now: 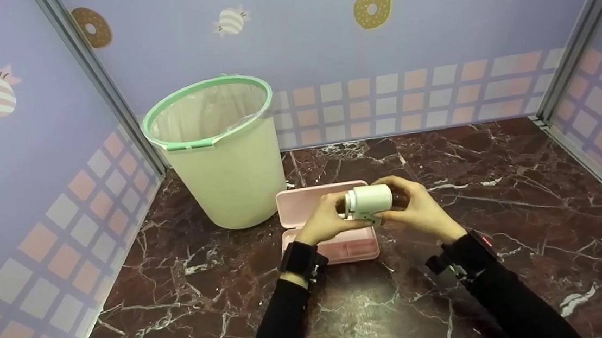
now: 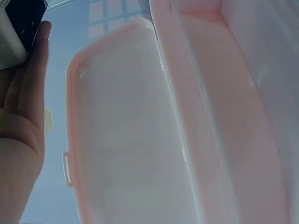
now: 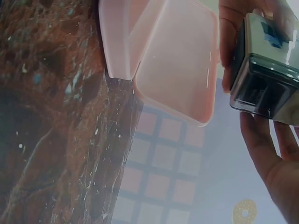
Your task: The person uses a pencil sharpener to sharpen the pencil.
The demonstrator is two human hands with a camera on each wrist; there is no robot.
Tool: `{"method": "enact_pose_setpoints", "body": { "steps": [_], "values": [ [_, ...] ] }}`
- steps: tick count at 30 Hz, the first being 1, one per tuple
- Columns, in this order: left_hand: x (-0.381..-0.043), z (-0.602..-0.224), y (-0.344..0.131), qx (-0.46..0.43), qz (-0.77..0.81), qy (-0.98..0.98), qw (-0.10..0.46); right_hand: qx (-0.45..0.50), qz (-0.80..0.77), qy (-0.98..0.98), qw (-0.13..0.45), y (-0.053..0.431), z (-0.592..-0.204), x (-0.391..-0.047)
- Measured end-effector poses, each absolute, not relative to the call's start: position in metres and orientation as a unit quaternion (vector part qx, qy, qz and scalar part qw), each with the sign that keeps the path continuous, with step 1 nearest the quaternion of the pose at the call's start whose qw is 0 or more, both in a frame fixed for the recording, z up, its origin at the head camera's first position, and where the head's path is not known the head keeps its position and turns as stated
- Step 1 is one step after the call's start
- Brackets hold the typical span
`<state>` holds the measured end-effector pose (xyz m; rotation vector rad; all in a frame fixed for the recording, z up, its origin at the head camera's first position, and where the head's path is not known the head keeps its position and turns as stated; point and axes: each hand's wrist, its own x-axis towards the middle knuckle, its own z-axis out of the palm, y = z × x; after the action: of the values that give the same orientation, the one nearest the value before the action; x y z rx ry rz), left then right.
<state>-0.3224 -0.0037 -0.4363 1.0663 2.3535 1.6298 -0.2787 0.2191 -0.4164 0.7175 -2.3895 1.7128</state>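
A small white bottle (image 1: 372, 198) lies sideways in the air between both hands, its ribbed cap (image 1: 350, 202) toward the left. My left hand (image 1: 324, 221) holds it at the cap end, thumb along the underside. At the base end, my right hand (image 1: 416, 210) grips the bottle with thumb and fingers. Below them is an open pink case (image 1: 362, 248) with divided compartments, its lid (image 1: 298, 204) folded back away from me. In the right wrist view the bottle (image 3: 266, 51) shows a glossy, dark-looking base. Part of the case is hidden behind the left hand.
A tall pale bin (image 1: 231, 180) with a green rim and clear liner stands behind the case, to the left. Patterned panels (image 1: 431, 43) enclose the back and both sides of the dark red marbled tabletop (image 1: 499, 195).
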Motion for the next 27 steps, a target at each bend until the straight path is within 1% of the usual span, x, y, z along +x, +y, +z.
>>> {"method": "enact_pose_setpoints", "body": {
  "steps": [3, 6, 11, 15, 18, 22, 25, 27],
  "values": [
    [-0.322, -0.433, -0.003, 0.359, 0.509, 0.782, 0.035, 0.24, 0.562, -0.79, 0.048, 0.223, -0.415, -0.28],
    [-0.322, -0.429, -0.004, 0.364, 0.485, 0.795, 0.013, 0.238, 0.557, -0.794, 0.041, 0.228, -0.415, -0.281],
    [-0.319, -0.42, -0.012, 0.346, 0.458, 0.818, -0.041, 0.213, 0.561, -0.799, 0.033, 0.24, -0.418, -0.282],
    [-0.319, -0.422, -0.024, 0.337, 0.428, 0.833, -0.097, 0.205, 0.556, -0.805, 0.032, 0.253, -0.426, -0.283],
    [-0.322, -0.429, -0.036, 0.336, 0.382, 0.847, -0.154, 0.193, 0.554, -0.81, 0.029, 0.264, -0.434, -0.283],
    [-0.321, -0.438, -0.059, 0.304, 0.304, 0.873, -0.23, 0.185, 0.554, -0.812, 0.016, 0.275, -0.445, -0.281],
    [-0.319, -0.443, -0.075, 0.273, 0.268, 0.887, -0.259, 0.195, 0.545, -0.815, 0.005, 0.283, -0.449, -0.282],
    [-0.317, -0.447, -0.085, 0.253, 0.255, 0.896, -0.263, 0.202, 0.537, -0.819, -0.005, 0.287, -0.452, -0.282]
  ]
}}
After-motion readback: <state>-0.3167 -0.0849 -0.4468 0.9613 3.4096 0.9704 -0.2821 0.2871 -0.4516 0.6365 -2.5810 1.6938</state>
